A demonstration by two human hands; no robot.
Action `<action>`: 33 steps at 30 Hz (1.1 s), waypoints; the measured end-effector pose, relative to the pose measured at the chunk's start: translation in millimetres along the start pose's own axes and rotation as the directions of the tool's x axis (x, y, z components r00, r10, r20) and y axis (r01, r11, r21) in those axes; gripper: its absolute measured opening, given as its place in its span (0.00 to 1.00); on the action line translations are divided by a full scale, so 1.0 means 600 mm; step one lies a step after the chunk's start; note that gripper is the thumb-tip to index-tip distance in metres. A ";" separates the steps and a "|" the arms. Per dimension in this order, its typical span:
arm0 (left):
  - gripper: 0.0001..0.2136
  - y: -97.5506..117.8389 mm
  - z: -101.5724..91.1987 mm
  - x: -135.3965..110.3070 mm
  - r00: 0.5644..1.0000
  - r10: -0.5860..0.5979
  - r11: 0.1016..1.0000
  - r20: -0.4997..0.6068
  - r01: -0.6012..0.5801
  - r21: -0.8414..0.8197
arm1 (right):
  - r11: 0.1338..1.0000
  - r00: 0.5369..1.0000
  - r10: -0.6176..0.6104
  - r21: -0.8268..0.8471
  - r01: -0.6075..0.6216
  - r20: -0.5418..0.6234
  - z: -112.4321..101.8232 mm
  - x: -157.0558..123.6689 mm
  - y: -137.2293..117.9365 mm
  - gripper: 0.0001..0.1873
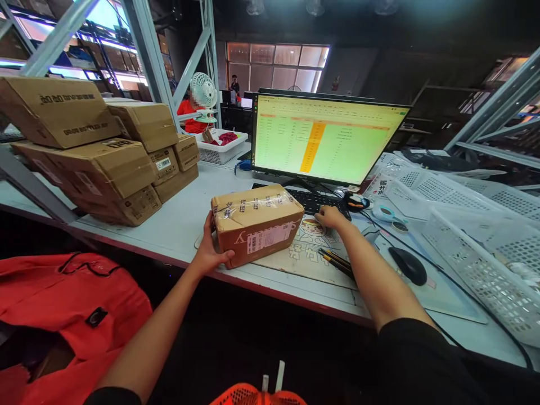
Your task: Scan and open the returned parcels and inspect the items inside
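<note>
A taped brown cardboard parcel [257,222] with a white label lies on the white table [185,219] in front of the monitor [324,138]. My left hand [211,250] grips its near left corner, thumb on the front face. My right hand [329,216] rests on the black keyboard [314,201] just right of the parcel, fingers spread on the keys. Two pencils [335,261] lie on a printed mat [307,253] beside my right forearm.
A stack of cardboard boxes [97,149] stands at the left. White perforated baskets [476,225] fill the right side. A black mouse [407,265] and tape rolls [383,214] lie right of the keyboard. A red bag [67,304] sits at lower left. A person in red sits far behind a small fan [203,95].
</note>
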State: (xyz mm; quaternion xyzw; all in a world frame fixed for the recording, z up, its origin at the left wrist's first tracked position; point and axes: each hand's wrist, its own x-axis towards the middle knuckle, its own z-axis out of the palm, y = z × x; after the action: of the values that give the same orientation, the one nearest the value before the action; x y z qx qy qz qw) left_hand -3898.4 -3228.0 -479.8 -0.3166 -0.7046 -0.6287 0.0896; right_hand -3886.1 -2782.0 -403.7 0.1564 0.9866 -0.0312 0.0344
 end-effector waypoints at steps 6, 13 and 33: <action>0.66 0.004 -0.002 0.002 1.000 -0.007 0.999 0.015 0.007 -0.039 | 0.999 0.992 -0.038 -0.023 0.041 0.121 -0.026 -0.108 -0.004 0.19; 0.68 0.012 -0.001 0.008 0.999 -0.012 0.999 0.034 0.013 -0.044 | 0.992 0.988 -0.103 -0.063 0.111 0.119 0.031 -0.285 0.018 0.23; 0.22 0.152 -0.072 0.305 0.907 -0.407 0.905 0.106 0.384 0.182 | 0.892 0.944 -0.117 0.386 0.237 -0.308 -0.064 -0.211 -0.199 0.29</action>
State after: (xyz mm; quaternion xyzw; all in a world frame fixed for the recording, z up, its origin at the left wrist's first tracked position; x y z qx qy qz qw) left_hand -4002.5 -3206.6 -299.6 -0.2026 -0.8060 -0.5523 -0.0658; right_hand -3805.0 -2931.3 -349.4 0.0716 0.9621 -0.2222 -0.1408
